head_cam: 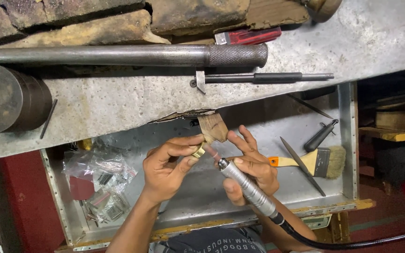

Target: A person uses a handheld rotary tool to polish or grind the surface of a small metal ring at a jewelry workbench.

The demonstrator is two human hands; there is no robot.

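Head view: left hand pinches a small brass-coloured ring against the worn wooden bench peg. Right hand is closed round a silver knurled rotary handpiece, tip touching the ring. Right of the peg, in the metal tray — a flat paintbrush, a dark file.

The grey metal desk bears a long steel rod, stacked discs and a slim tool. Below, its tray holds a paintbrush, a file and plastic bags.
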